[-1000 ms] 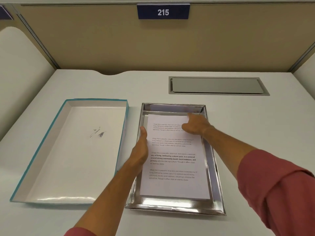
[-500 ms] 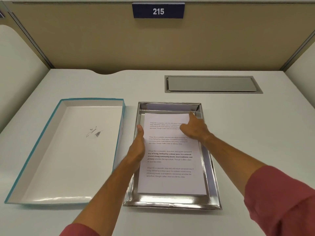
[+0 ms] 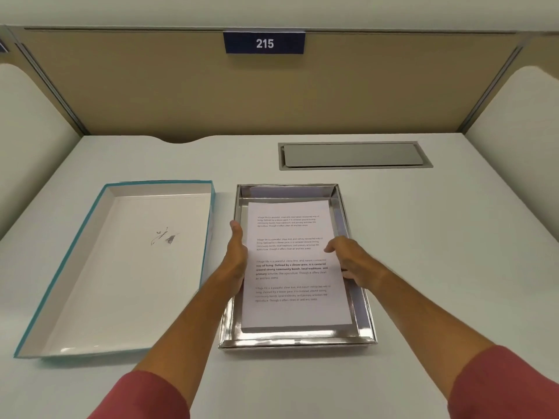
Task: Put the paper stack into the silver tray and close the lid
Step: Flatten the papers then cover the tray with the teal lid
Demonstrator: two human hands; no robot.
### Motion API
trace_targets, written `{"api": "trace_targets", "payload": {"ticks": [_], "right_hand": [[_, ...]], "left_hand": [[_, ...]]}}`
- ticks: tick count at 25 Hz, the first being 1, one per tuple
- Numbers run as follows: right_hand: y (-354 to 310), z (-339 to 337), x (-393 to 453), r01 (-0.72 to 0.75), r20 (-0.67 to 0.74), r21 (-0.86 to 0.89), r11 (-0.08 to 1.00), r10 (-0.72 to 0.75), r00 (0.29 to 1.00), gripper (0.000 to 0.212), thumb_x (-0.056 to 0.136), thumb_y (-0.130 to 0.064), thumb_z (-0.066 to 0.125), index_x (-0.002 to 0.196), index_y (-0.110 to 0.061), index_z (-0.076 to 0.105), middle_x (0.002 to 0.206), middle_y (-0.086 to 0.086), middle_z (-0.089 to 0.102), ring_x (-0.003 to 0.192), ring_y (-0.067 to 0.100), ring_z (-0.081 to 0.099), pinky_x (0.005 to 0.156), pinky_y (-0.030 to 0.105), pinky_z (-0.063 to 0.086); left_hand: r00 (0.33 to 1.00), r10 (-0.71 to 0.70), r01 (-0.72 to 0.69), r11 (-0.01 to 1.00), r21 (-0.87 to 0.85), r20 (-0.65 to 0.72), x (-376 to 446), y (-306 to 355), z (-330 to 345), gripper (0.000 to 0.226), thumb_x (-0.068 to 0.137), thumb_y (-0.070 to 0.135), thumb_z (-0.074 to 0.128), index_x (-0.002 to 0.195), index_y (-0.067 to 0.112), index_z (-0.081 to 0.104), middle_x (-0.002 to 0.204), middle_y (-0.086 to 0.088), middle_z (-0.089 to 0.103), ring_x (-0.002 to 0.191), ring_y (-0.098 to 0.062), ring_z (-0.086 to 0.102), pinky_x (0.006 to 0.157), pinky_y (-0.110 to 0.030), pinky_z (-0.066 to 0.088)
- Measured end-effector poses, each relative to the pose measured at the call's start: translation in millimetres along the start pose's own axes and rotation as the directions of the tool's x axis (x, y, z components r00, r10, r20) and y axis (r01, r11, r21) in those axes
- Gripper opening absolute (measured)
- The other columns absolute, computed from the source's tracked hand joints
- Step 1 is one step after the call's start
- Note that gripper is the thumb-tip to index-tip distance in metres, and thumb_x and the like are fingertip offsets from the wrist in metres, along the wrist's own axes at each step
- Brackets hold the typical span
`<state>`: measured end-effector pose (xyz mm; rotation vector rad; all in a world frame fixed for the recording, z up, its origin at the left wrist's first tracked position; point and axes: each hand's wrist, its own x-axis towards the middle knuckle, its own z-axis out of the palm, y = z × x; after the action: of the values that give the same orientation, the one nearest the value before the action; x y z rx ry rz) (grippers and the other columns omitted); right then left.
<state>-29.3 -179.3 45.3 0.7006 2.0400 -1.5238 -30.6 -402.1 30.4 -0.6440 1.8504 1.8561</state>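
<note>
The paper stack (image 3: 292, 267), white sheets with printed text, lies flat inside the silver tray (image 3: 298, 338) in the middle of the desk. My left hand (image 3: 237, 254) rests flat against the stack's left edge, fingers straight and pointing away from me. At the stack's right edge, about halfway down, my right hand (image 3: 352, 261) touches the paper with loosely curled fingers. The lid (image 3: 121, 267), teal outside and white inside, lies upside down on the desk to the left of the tray, apart from both hands.
A grey cable hatch (image 3: 352, 155) is set into the desk behind the tray. A beige partition with a blue sign reading 215 (image 3: 264, 43) closes the back. White side panels stand at left and right.
My right hand has slid back from the stack's far right corner to the middle of its right edge. The left hand stays at the left edge. The camera tilted slightly.
</note>
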Motion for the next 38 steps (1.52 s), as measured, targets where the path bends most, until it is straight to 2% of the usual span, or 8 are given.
{"api": "trace_targets", "payload": {"ticks": [5, 8, 10, 15, 18, 22, 33, 38], "right_hand": [[-5.2, -2.0, -5.5, 0.006, 0.001, 0.029, 1.0, -0.006, 1.0, 0.013, 0.091, -0.025, 0.045, 0.09, -0.019, 0.056, 0.082, 0.003, 0.069, 0.072, 0.019, 0.063, 0.055, 0.029, 0.044], [0.6, 2.3, -7.3, 0.157, -0.117, -0.167, 0.973, -0.178, 0.977, 0.01, 0.091, -0.032, 0.051, 0.095, -0.022, 0.053, 0.082, -0.007, 0.063, 0.066, 0.006, 0.055, 0.052, 0.021, 0.038], [5.0, 9.3, -11.2, 0.304, -0.115, -0.316, 0.899, -0.354, 0.928, 0.02, 0.089, -0.035, 0.055, 0.105, -0.023, 0.053, 0.097, -0.006, 0.064, 0.075, 0.006, 0.057, 0.06, 0.019, 0.041], [10.8, 31.2, -14.6, 0.433, -0.005, -0.638, 0.637, -0.566, 0.824, 0.078, 0.089, -0.051, 0.052, 0.151, -0.015, 0.022, 0.16, 0.009, 0.025, 0.146, 0.03, 0.024, 0.113, 0.044, 0.03], [13.2, 44.4, -15.4, 0.482, 0.075, -0.741, 0.468, -0.655, 0.752, 0.085, 0.088, -0.059, 0.045, 0.154, -0.02, 0.008, 0.164, 0.007, 0.004, 0.15, 0.028, 0.005, 0.118, 0.044, 0.014], [16.2, 62.4, -17.6, 0.514, 0.163, -0.814, 0.272, -0.741, 0.652, 0.093, 0.084, -0.068, 0.037, 0.155, -0.018, 0.003, 0.164, 0.01, -0.004, 0.15, 0.029, -0.004, 0.115, 0.038, -0.005], [18.2, 111.9, -18.9, 0.415, 0.108, -0.88, 0.23, -0.754, 0.648, 0.097, 0.082, -0.068, 0.037, 0.154, -0.012, 0.005, 0.163, 0.014, -0.002, 0.15, 0.03, -0.004, 0.12, 0.044, -0.002], [21.7, 128.5, -21.2, 0.363, 0.012, -0.872, 0.327, -0.728, 0.685, 0.095, 0.084, -0.067, 0.039, 0.154, -0.013, 0.004, 0.163, 0.012, -0.001, 0.15, 0.029, -0.002, 0.118, 0.041, -0.005]], "left_hand": [[0.999, 0.007, -0.006, 1.0, -0.02, 0.036, -9.6, 5.8, -2.1, 0.089, 0.088, 0.072, 0.01, 0.145, 0.008, 0.037, 0.076, 0.005, 0.074, 0.049, -0.007, 0.07, 0.047, -0.023, 0.055], [0.996, 0.089, -0.088, 0.995, 0.037, -0.011, -15.6, 0.5, 1.5, 0.072, 0.092, 0.068, 0.017, 0.143, 0.023, 0.041, 0.142, -0.007, 0.056, 0.099, -0.019, 0.065, 0.083, -0.034, 0.044], [0.984, 0.172, -0.154, 0.958, 0.241, -0.053, -21.8, -3.8, 3.3, 0.064, 0.093, 0.064, 0.028, 0.138, 0.022, 0.048, 0.149, -0.01, 0.048, 0.112, -0.024, 0.059, 0.096, -0.039, 0.041], [0.883, 0.463, -0.281, 0.65, 0.706, -0.075, -39.7, -11.0, 8.5, 0.066, 0.092, 0.054, 0.047, 0.144, 0.015, 0.036, 0.156, -0.013, 0.036, 0.138, -0.032, 0.041, 0.104, -0.04, 0.038], [0.843, 0.529, -0.154, 0.412, 0.898, -0.098, -41.6, -16.2, 0.7, 0.088, 0.09, 0.065, 0.037, 0.155, 0.019, 0.0, 0.165, -0.007, -0.005, 0.152, -0.028, -0.001, 0.121, -0.045, 0.004], [0.767, 0.635, -0.053, 0.204, 0.977, -0.091, -46.5, -20.7, -15.1, 0.095, 0.086, 0.07, 0.029, 0.154, 0.016, -0.011, 0.163, -0.01, -0.018, 0.151, -0.028, -0.015, 0.118, -0.043, -0.013], [0.821, 0.567, -0.05, 0.182, 0.982, -0.063, -21.7, -37.3, -71.6, 0.087, 0.091, 0.059, 0.034, 0.155, 0.011, 0.001, 0.164, -0.014, -0.006, 0.152, -0.031, -0.004, 0.12, -0.042, -0.004], [0.847, 0.508, -0.068, 0.393, 0.917, -0.155, -4.3, -40.8, -89.4, 0.04, 0.091, 0.029, 0.053, 0.124, 0.005, 0.049, 0.128, -0.017, 0.055, 0.116, -0.034, 0.054, 0.096, -0.042, 0.048]]}}
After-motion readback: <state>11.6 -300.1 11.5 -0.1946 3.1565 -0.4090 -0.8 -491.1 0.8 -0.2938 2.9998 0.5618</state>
